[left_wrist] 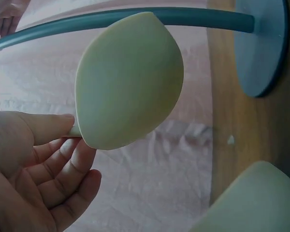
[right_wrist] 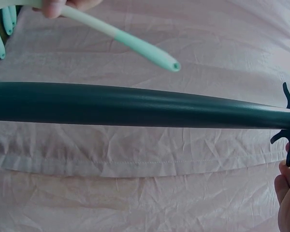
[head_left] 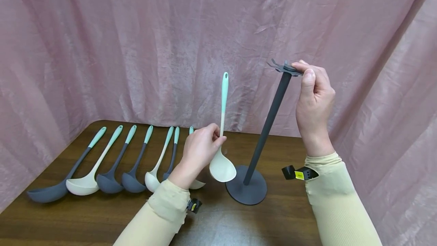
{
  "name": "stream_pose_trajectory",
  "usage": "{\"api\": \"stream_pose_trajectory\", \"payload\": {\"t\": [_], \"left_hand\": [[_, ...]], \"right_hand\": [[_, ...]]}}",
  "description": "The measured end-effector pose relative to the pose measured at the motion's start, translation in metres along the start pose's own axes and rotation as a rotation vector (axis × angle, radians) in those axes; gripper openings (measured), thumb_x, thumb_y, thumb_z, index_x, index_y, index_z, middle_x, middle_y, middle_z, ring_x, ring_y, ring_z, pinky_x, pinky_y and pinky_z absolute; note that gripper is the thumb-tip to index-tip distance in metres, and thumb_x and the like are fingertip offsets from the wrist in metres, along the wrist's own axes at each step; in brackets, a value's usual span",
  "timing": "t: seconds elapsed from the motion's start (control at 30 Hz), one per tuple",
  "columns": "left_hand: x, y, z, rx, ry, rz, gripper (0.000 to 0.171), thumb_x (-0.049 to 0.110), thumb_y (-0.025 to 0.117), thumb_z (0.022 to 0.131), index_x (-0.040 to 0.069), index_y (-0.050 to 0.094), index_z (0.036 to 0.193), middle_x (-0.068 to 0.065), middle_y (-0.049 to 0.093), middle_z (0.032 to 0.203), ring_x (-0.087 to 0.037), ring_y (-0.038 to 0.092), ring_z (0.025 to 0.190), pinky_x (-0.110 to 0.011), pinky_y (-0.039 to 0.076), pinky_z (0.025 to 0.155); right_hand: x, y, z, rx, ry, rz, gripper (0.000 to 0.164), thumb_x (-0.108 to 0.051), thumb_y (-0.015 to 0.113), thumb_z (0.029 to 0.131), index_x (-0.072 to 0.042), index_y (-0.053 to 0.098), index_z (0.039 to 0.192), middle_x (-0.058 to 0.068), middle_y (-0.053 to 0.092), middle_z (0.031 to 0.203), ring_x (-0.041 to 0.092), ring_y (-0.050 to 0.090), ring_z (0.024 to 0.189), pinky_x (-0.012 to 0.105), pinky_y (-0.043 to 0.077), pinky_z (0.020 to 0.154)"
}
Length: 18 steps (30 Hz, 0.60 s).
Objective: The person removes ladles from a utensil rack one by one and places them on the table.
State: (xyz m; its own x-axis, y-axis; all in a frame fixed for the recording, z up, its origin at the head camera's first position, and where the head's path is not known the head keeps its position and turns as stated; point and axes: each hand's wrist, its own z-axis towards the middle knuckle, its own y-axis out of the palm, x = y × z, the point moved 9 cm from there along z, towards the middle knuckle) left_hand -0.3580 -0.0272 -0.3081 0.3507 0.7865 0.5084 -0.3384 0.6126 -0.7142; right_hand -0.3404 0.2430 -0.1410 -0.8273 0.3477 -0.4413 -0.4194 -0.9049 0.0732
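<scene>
My left hand pinches a cream ladle low on its handle, just above the bowl. The ladle stands upright in the air, its mint grip end on top. In the left wrist view the ladle's bowl partly covers the pole behind it. To the right is a dark grey utensil stand with a round base and a hooked top. My right hand pinches the edge of the hooked top between thumb and fingers. Ladle and stand look apart.
Left of the stand, several ladles lie in a row on the brown wooden table, grey ones and cream ones, all with mint handle ends pointing away. My left forearm hides part of the nearest ones. A pink curtain hangs behind the table.
</scene>
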Motion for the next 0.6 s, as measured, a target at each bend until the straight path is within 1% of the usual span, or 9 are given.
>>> {"api": "stream_pose_trajectory", "payload": {"t": [0.13, 0.3, 0.6], "left_hand": [[-0.009, 0.004, 0.000, -0.017, -0.019, 0.032, 0.019, 0.028, 0.084, 0.101, 0.017, 0.070, 0.093, 0.006, 0.075, 0.083, -0.015, 0.066, 0.068, -0.036, 0.050, 0.061], [-0.020, 0.008, 0.001, -0.028, -0.034, 0.077, 0.021, 0.026, 0.084, 0.101, 0.018, 0.068, 0.090, 0.007, 0.074, 0.080, -0.014, 0.063, 0.065, -0.037, 0.050, 0.061], [-0.038, 0.019, -0.002, -0.089, -0.078, 0.118, 0.023, 0.027, 0.084, 0.101, 0.017, 0.067, 0.089, 0.005, 0.075, 0.082, -0.017, 0.066, 0.067, -0.038, 0.051, 0.061]], "right_hand": [[0.000, 0.000, 0.000, 0.001, 0.000, -0.002, 0.032, -0.017, 0.056, 0.112, -0.004, 0.084, 0.119, -0.002, 0.078, 0.119, 0.021, 0.068, 0.127, 0.034, 0.049, 0.112], [-0.001, 0.001, 0.000, 0.001, -0.010, 0.004, 0.032, -0.017, 0.056, 0.112, -0.003, 0.084, 0.119, -0.003, 0.078, 0.117, 0.021, 0.068, 0.126, 0.033, 0.049, 0.111], [0.000, 0.003, -0.001, 0.002, -0.003, 0.017, 0.032, -0.015, 0.056, 0.112, -0.002, 0.084, 0.118, -0.003, 0.078, 0.117, 0.021, 0.068, 0.126, 0.034, 0.049, 0.112]]}}
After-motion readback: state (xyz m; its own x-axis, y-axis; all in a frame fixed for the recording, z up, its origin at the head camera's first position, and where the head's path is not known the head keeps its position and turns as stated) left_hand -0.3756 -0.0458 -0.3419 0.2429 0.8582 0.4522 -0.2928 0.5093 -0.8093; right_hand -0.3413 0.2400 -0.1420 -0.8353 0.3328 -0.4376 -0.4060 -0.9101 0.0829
